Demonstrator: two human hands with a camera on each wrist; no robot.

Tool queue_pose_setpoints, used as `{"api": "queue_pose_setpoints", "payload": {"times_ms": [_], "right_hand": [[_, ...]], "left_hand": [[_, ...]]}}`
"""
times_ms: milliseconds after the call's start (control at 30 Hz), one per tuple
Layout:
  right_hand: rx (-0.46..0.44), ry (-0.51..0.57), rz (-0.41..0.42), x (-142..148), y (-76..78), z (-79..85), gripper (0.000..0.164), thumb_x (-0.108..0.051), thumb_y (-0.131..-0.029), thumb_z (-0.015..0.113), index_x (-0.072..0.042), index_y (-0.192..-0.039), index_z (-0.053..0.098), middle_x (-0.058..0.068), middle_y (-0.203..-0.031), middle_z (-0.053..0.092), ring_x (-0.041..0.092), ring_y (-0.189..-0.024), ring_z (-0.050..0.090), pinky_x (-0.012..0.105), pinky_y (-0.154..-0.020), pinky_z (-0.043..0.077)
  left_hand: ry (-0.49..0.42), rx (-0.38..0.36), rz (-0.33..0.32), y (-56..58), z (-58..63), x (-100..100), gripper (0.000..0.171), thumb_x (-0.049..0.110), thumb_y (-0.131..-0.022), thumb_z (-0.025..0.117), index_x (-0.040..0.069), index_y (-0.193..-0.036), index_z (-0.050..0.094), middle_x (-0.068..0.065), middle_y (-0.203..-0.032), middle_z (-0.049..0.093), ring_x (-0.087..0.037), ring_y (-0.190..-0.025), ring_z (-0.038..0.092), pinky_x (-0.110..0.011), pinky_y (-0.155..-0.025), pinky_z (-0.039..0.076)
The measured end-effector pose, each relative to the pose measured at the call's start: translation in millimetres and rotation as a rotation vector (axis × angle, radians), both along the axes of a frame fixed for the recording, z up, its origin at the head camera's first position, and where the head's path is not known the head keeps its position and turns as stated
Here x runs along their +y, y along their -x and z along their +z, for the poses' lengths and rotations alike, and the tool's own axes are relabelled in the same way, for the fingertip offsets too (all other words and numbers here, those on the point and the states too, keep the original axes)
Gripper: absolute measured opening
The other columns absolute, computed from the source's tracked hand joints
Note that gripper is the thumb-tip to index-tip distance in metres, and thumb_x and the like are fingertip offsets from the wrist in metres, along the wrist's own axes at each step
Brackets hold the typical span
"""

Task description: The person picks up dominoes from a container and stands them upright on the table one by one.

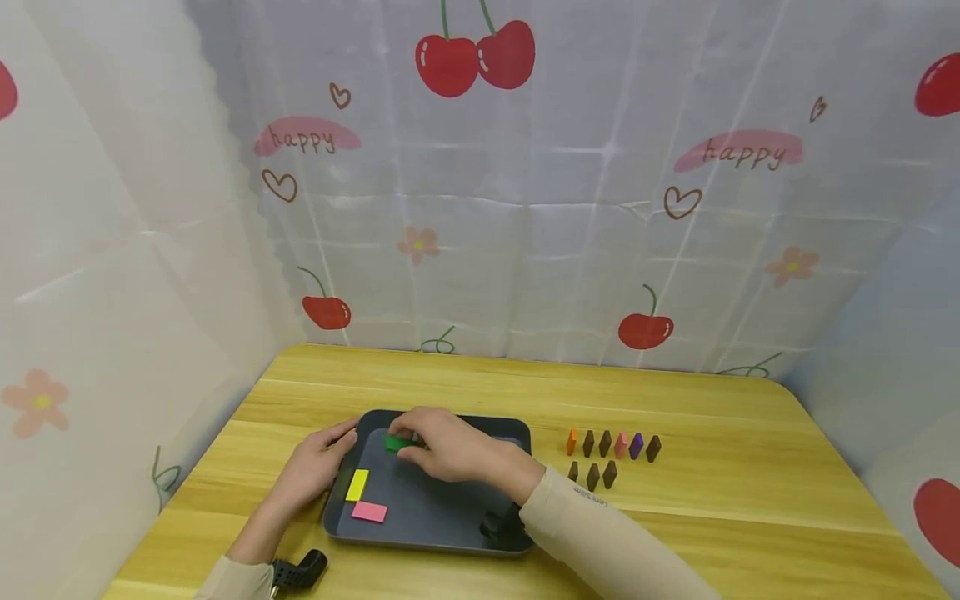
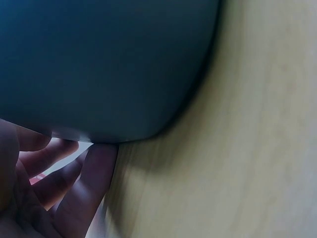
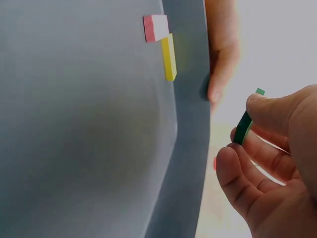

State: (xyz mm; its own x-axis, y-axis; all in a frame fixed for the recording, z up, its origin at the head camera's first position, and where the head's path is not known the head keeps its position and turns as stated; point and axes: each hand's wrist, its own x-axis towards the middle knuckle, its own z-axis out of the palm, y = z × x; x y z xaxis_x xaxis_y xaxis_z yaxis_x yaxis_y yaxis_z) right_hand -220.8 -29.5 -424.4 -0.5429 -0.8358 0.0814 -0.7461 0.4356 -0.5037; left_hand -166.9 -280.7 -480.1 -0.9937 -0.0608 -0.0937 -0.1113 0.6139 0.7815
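My right hand (image 1: 457, 450) pinches a green domino block (image 1: 394, 443) between thumb and fingers above the far left part of a dark grey tray (image 1: 435, 504). The same green block (image 3: 242, 126) shows edge-on in the right wrist view. In the tray, near its left wall, lie a yellow domino block (image 1: 357, 485) and a pink domino block (image 1: 370, 512), close together at a corner. With fairly straight fingers, my left hand (image 1: 311, 467) touches the tray's left side. Its fingertips (image 2: 101, 153) meet the tray's outer wall in the left wrist view.
Right of the tray, several domino blocks stand upright on the wooden table (image 1: 720, 467) in two rows: orange (image 1: 572, 442), pink (image 1: 621, 445), purple (image 1: 636, 446) and dark brown (image 1: 654, 448). A curtain with cherries (image 1: 645, 331) hangs behind. Black camera mounts (image 1: 302, 571) sit at both wrists.
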Motion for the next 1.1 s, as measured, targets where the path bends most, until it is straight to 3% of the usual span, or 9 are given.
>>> {"api": "queue_pose_setpoints", "payload": {"times_ms": [333,567,833,1100], "right_hand": [[0.034,0.012,0.072,30.6,-16.2,4.7,0.042,-0.024,-0.105,0.060,-0.020,-0.147,0.055,-0.002,-0.118,0.064,0.002,-0.092,0.055,0.012,-0.078,0.049],[-0.022,0.045,0.050,55.6,-26.0,8.9,0.040,-0.023,-0.106,0.060,-0.024,-0.145,0.057,-0.003,-0.115,0.063,0.001,-0.088,0.053,0.014,-0.075,0.049],[-0.098,0.187,0.010,94.0,-35.3,6.7,0.037,-0.021,-0.105,0.062,-0.025,-0.142,0.060,-0.004,-0.111,0.062,0.003,-0.093,0.057,0.019,-0.078,0.054],[-0.152,0.203,-0.049,125.9,-46.6,4.1,0.032,-0.021,-0.105,0.062,-0.026,-0.137,0.062,-0.008,-0.113,0.064,0.002,-0.094,0.060,0.021,-0.077,0.056]], "left_hand": [[0.009,-0.014,0.003,-1.2,-2.9,-1.9,0.051,0.033,-0.111,0.046,0.009,-0.156,0.046,-0.022,-0.156,0.049,-0.045,-0.147,0.041,-0.064,-0.119,0.035],[0.012,0.002,-0.003,-0.1,-2.1,-1.9,0.051,0.033,-0.111,0.045,0.009,-0.156,0.046,-0.022,-0.156,0.049,-0.045,-0.148,0.041,-0.064,-0.120,0.034],[0.026,0.009,-0.010,0.1,1.2,-2.3,0.051,0.034,-0.111,0.044,0.009,-0.156,0.046,-0.021,-0.156,0.049,-0.044,-0.148,0.041,-0.063,-0.120,0.033],[0.030,0.001,-0.020,-1.3,3.4,0.5,0.052,0.035,-0.111,0.044,0.008,-0.156,0.046,-0.022,-0.156,0.049,-0.045,-0.148,0.040,-0.063,-0.120,0.033]]}}
